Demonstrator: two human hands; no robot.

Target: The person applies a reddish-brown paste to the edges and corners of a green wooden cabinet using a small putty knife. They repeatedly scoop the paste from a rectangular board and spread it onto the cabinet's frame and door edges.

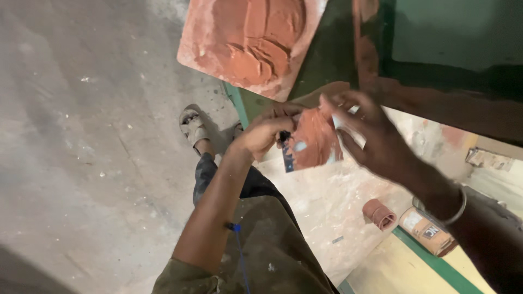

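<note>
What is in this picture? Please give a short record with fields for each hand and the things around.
left hand: holds a putty knife smeared with reddish-brown paste
right hand: holds a second, pale blade against the knife
square board: upper middle, heaped with the same paste
sandpaper roll: lying on the spattered surface
tin can: on its side beside the roll

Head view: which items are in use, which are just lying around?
In use: putty knife smeared with red paste, held by left hand; small scraper in right hand; board of red paste.
Lying about: rolled sandpaper, can on its side.
</note>
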